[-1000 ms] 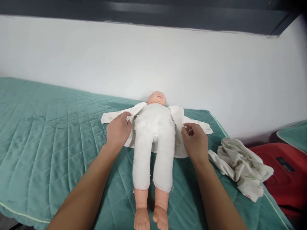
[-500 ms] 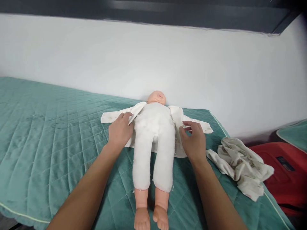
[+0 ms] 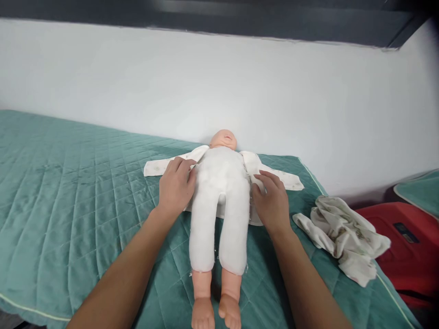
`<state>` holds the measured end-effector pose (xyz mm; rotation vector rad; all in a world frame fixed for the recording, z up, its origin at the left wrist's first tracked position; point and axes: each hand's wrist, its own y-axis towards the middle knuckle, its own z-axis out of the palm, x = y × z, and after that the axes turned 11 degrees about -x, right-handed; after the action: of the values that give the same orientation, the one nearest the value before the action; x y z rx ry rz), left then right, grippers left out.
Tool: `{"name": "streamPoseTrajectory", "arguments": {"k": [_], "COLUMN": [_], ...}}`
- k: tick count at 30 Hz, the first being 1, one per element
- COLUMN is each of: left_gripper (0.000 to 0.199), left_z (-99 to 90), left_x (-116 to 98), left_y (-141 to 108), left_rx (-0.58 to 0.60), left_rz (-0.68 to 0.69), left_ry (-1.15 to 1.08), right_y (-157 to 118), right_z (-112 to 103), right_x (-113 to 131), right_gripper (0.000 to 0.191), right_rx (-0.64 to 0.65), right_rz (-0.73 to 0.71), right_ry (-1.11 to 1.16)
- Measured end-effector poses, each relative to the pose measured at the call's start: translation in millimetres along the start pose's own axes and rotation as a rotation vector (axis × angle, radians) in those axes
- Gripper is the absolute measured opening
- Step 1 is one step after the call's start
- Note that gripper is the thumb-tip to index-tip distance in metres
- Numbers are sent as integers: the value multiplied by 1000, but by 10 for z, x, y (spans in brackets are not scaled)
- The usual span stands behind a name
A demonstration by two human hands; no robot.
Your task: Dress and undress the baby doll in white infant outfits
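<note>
A baby doll [image 3: 222, 176] with a soft white body lies face up, legs toward me. Under its torso is a white baby shirt [image 3: 252, 162], spread open, with both sleeves stretched out sideways. At the doll's side, on the left of the view, my left hand [image 3: 176, 185] has its fingers closed on the shirt's front edge. My right hand [image 3: 272, 198] grips the opposite front edge beside the doll's hip, thumb and fingers curled around the cloth. The fingertips of both hands partly cover the fabric. The doll's arms cannot be made out.
A green quilted cover [image 3: 85, 196] lies under everything, against a white wall [image 3: 206, 87]. To the right is a crumpled patterned baby garment [image 3: 346, 235]. Beyond the cover's right edge sits a red case [image 3: 404, 246]. A dark beam [image 3: 219, 18] spans the top.
Both hands have shifted inward, closer to the doll's sides. The shirt's front edges have come in with them. The doll and the crumpled garment stay where they were.
</note>
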<state>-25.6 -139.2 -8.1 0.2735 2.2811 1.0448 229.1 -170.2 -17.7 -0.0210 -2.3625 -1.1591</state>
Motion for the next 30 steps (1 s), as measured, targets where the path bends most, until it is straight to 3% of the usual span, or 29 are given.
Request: {"name": "streamPoseTrajectory", "arguments": {"k": [5, 9, 13, 16, 19, 22, 26, 30], "left_gripper": [26, 32, 35, 27, 24, 24, 27, 27], "left_z": [9, -6, -157, -357, -537, -647, -699, -720], "left_x": [-65, -14, 139, 209, 203, 155, 91, 64], "left_y": [-15, -88, -329, -582, -774, -856, -876, -890], "left_rx": [65, 107, 38, 107, 178, 191, 252, 287], "left_rz": [118, 112, 156, 279, 417, 433, 409, 380], "left_ry": [31, 71, 100, 172, 167, 182, 244, 306], "right_y": [13, -53, -142, -163, -245, -449, -671, -602], "right_z": [-16, -142, -572, -1040, -1475, -1776, -1941, -1948], "right_x": [75, 62, -237, -571, -784, -819, -847, -936], "right_gripper": [25, 24, 30, 33, 33, 30, 29, 16], "right_rx": [-96, -168, -120, -105, 111, 327, 379, 453], "right_rz": [-2, -40, -113, -130, -215, -369, -337, -240], "right_ry": [68, 76, -87, -293, -460, -552, -623, -411]}}
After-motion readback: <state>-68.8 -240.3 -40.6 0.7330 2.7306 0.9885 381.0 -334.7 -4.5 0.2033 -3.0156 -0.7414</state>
